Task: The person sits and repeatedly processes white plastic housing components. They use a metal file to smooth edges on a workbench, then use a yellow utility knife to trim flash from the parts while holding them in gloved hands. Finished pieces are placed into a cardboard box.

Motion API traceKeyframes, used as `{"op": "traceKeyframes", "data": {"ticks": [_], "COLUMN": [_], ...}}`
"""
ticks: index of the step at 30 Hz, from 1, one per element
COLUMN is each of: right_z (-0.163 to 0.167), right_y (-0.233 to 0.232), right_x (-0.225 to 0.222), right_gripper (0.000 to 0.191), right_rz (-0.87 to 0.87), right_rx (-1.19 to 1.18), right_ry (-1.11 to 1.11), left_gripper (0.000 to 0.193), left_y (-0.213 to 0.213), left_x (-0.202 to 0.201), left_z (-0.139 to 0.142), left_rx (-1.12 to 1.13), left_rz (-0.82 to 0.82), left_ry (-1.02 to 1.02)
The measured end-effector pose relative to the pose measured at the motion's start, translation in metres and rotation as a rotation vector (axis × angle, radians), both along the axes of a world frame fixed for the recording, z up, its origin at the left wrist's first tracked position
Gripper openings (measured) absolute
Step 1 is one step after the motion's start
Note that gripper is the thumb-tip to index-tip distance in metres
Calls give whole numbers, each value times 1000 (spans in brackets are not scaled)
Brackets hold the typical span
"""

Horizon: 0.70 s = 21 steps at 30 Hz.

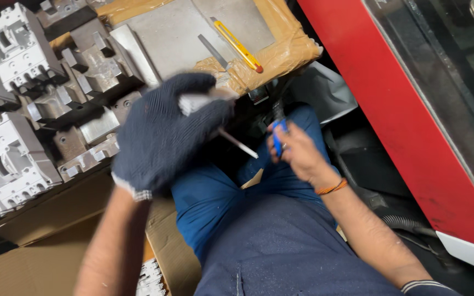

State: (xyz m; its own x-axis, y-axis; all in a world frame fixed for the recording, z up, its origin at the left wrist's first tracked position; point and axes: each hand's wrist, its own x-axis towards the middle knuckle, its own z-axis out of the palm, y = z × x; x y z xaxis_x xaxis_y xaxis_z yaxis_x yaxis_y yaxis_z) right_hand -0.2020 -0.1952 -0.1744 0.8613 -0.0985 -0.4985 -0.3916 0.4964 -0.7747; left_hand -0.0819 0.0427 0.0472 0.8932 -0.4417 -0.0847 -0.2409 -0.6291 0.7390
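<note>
My left hand (163,137) wears a dark knit glove and is closed around a small grey-white part (198,101), with a thin pale strip (238,144) sticking out from under it to the right. My bare right hand (297,151), an orange thread band on its wrist, grips a small blue-handled tool (278,136) close to that strip. Both hands hover above my lap in blue trousers. The hands are blurred.
Several grey-white moulded housings (12,159) and metal blocks (97,68) lie at the left. Behind the hands a metal plate (176,33) wrapped in brown tape carries a yellow utility knife (238,46). A red machine body (390,104) fills the right. Cardboard (45,241) lies lower left.
</note>
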Motion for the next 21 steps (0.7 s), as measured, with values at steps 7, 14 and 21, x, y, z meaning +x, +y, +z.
{"op": "traceKeyframes", "data": {"ticks": [7, 14, 21], "right_z": [-11, 62, 107], "right_y": [36, 40, 43], "right_x": [-15, 13, 43], "right_gripper": [62, 67, 62], "right_rz": [378, 331, 138], "right_rx": [-433, -1085, -1419], "right_ry": [-155, -236, -678], "left_gripper": [61, 61, 70], "left_y": [-62, -57, -55], "left_x": [79, 94, 96], "left_z": [-8, -36, -43], "left_rx": [427, 350, 227], "left_rz": [-126, -143, -153], "left_ry": [-65, -196, -225]}}
